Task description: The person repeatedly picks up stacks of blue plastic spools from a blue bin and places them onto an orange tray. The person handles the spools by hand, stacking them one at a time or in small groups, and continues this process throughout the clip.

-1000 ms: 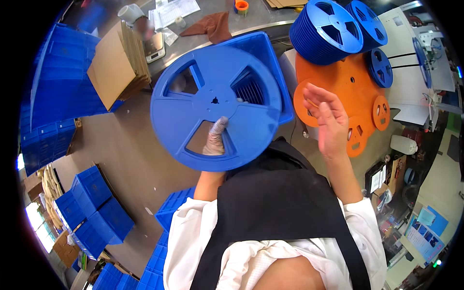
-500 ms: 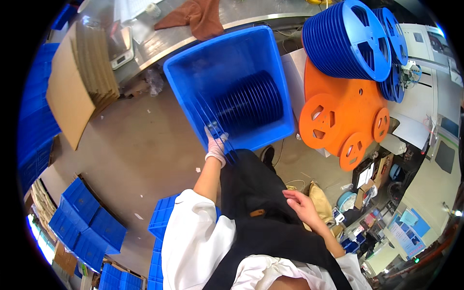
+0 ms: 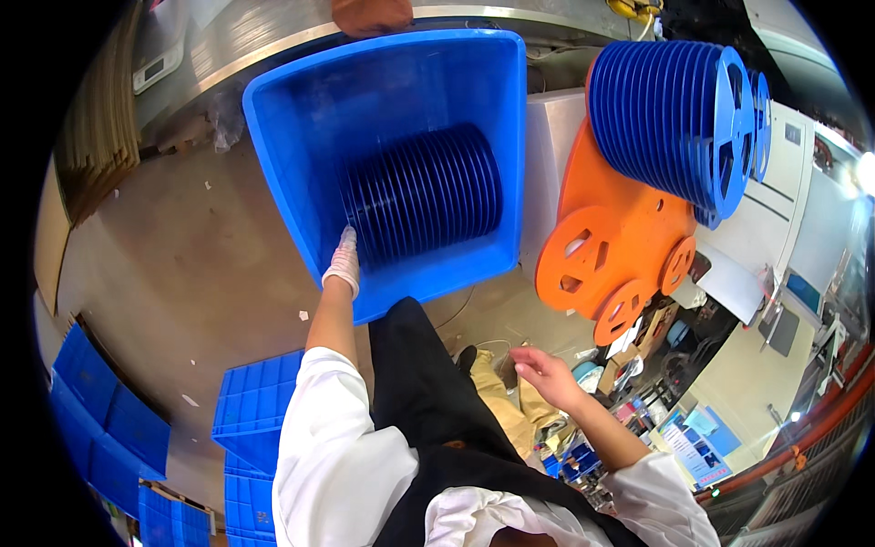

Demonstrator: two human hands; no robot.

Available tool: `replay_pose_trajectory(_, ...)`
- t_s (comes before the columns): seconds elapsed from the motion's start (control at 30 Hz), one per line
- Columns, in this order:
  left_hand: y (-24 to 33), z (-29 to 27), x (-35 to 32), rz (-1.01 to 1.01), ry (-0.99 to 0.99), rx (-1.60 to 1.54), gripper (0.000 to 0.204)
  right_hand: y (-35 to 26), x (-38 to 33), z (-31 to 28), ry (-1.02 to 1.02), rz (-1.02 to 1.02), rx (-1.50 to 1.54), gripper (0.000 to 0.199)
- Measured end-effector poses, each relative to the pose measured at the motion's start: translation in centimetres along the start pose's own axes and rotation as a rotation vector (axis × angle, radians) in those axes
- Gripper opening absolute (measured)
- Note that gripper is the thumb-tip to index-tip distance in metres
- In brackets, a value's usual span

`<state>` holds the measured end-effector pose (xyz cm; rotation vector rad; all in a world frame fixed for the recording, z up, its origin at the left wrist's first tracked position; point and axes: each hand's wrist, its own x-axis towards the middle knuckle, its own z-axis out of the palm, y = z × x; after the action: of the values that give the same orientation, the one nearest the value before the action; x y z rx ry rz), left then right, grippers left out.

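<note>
Currently, round blue reels (image 3: 428, 191) stand edgewise in the plastic bin (image 3: 392, 91), a gap to its far wall; left hand (image 3: 344, 260) at the leftmost reel, grip indeterminable; right hand (image 3: 550, 376) loosely open.

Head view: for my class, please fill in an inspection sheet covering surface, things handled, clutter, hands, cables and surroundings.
Surface: metal bench, partly in view
Things handled: row of blue reels inside blue bin
Clutter: brown cloth and scale on bench; pale scrap on floor
Hands: gloved left hand at reels' left end, grip unclear; right hand partly open, holding nothing
Cables: thin cord on floor
Surroundings: blue crates, cardboard stack, orange panel, second reel row
</note>
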<state>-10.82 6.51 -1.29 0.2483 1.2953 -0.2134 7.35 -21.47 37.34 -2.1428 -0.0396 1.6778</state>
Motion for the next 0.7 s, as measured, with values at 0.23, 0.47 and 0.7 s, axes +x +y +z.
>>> replay_pose_trajectory(0.23,-2.9,-0.5,-1.1,0.155,0.044,0.106,0.070,-7.2,5.9,2.9,-0.222,-0.247,-0.331,0.035)
replay_pose_trajectory(0.47,1.1,1.4,-10.8,0.129,-0.059,-0.117,0.059,-6.0,6.2,4.4,-0.204,-0.304,-0.113,0.037)
replay_pose_trajectory(0.7,-1.1,1.9,-17.4,0.255,0.007,0.288,0.070,-6.2,3.0,-15.2,0.803,-0.739,-0.166,0.063)
